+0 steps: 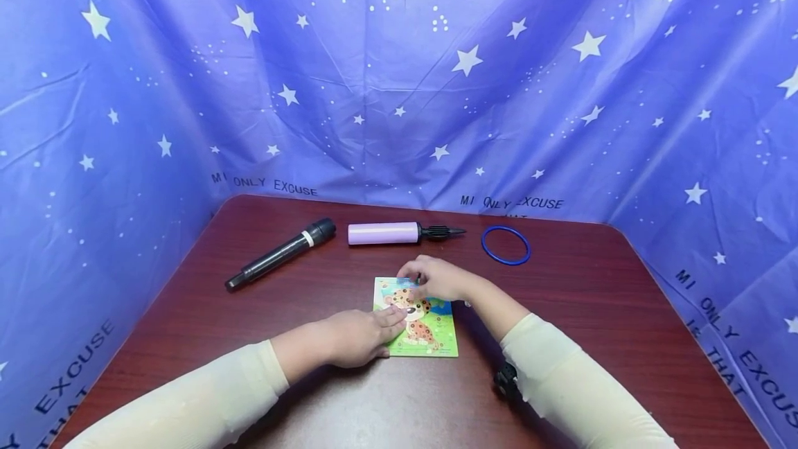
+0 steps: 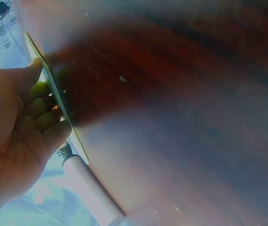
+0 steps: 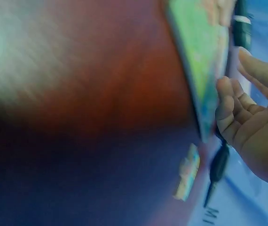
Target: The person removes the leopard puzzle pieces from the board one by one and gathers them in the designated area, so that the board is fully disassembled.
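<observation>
A jigsaw puzzle board point(image 1: 430, 331) with a spotted cartoon leopard on green lies flat on the table. My left hand point(image 1: 361, 338) rests on its left side, fingers extended over the picture; in the left wrist view the thumb point(image 2: 28, 77) touches the board's edge. Over the top of the board is my right hand point(image 1: 442, 279), its fingers bent downward. From the right wrist, the right hand point(image 3: 256, 117) shows thumb and fingers apart, with nothing visible between them. A small puzzle piece point(image 3: 187, 172) lies on the table off the board's corner.
Behind the board lies a purple hand pump point(image 1: 383, 233) with a black nozzle. A black microphone point(image 1: 280, 255) lies at the back left, a blue ring point(image 1: 506, 245) at the back right. A starry blue curtain point(image 1: 374, 75) surrounds the dark red table point(image 1: 580, 283).
</observation>
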Tool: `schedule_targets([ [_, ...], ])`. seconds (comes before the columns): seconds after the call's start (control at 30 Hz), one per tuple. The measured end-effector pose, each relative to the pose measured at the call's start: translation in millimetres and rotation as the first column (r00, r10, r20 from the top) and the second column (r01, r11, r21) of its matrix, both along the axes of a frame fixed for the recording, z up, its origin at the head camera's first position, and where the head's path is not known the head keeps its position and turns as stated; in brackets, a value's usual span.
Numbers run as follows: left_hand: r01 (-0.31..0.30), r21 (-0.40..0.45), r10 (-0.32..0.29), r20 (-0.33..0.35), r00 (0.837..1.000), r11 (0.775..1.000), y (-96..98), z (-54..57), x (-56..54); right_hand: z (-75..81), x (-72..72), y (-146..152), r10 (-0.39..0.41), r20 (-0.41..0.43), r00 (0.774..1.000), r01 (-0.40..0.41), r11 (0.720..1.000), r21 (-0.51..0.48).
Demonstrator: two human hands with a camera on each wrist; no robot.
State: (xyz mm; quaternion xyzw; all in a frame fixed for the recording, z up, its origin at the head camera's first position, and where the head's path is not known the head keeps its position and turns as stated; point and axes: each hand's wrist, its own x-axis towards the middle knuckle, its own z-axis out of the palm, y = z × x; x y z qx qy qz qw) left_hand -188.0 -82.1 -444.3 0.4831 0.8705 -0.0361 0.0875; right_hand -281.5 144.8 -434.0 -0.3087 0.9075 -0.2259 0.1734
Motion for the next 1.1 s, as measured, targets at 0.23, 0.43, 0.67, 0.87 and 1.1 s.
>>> schedule_targets([
  [0.23, -0.012, 0.016, 0.012, 0.005, 1.000, 1.000, -2.5, -1.0, 1.4, -9.3, 0.7, -9.4, 0.034, -0.028, 0.999, -0.033, 0.999, 0.043],
  [0.43, 0.020, 0.059, -0.018, -0.031, 0.999, 0.998, -5.2, -5.8, 0.4, -7.8, 1.8, -11.5, 0.021, -0.008, 1.000, -0.021, 0.999, 0.044],
  [0.67, 0.031, 0.052, -0.029, -0.038, 0.999, 0.998, -3.8, -4.2, 0.4, -6.5, 2.9, -8.1, 0.018, 0.009, 1.000, -0.018, 1.000, 0.020],
  [0.87, 0.030, 0.050, -0.029, -0.024, 0.999, 0.998, -2.3, -3.7, 0.7, -9.7, 2.1, -6.7, -0.024, 0.005, 1.000, 0.024, 1.000, -0.009],
  [1.1, 0.033, 0.054, -0.031, -0.030, 0.999, 0.998, -1.1, -4.3, 1.1, -10.7, 3.2, -6.8, -0.051, -0.040, 0.998, 0.052, 0.999, 0.016],
])
